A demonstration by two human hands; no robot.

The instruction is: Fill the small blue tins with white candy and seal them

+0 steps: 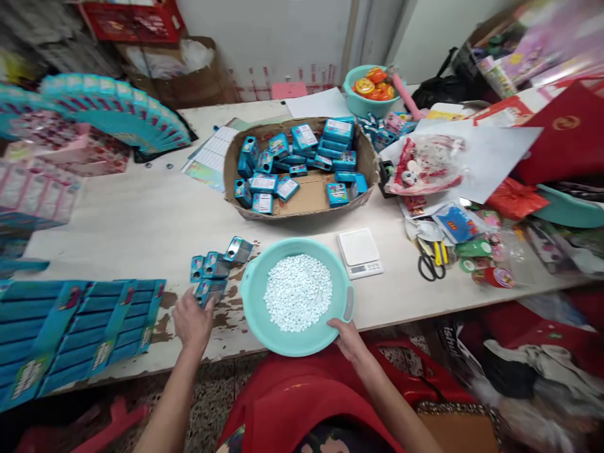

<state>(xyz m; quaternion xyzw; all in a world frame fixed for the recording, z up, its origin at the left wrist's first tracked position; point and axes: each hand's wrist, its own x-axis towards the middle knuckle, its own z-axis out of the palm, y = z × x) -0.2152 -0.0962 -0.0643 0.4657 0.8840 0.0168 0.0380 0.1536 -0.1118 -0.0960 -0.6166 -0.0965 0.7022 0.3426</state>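
A turquoise plastic basin point(255, 314) holds a heap of small white pellets point(298, 292) and sits at the table's front edge. My right hand point(348, 338) grips its near right rim, thumb over the edge and the other fingers mostly hidden beneath. To the left, my left hand point(193, 318) has its fingers and thumb closed about the near end of a small blue box point(211, 291). Several similar boxes point(216, 264) lie grouped just beyond it. A torn cardboard tray point(306, 204) behind the basin contains many more blue boxes point(264, 182).
A white digital scale point(361, 251) stands right of the basin, with scissors point(431, 263) farther right. Blue packaging rows point(70, 333) cover the left front. At the back, a turquoise bowl point(358, 104) holds orange items. Bags and papers crowd the right side.
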